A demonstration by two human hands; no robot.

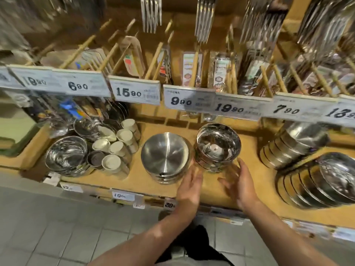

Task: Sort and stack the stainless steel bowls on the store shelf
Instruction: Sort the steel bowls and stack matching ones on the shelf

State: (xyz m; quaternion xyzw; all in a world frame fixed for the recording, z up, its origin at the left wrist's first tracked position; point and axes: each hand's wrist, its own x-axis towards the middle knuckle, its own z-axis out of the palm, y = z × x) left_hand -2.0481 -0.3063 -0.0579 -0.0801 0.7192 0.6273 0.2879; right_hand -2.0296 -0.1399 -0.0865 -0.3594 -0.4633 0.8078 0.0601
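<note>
On the store shelf (247, 143), L to R: a shiny bowl stack (66, 156), cups (123, 135), a matte bowl stack (165, 156), then a taller bowl stack (218, 148). We reach in w/ both hands; left hand (189, 186) and right hand (239, 182) flank its front, each grip apart, fingers straight, holding nothing.

Glossy steel bowls (218, 145), wooden shelf (211, 191)
</note>
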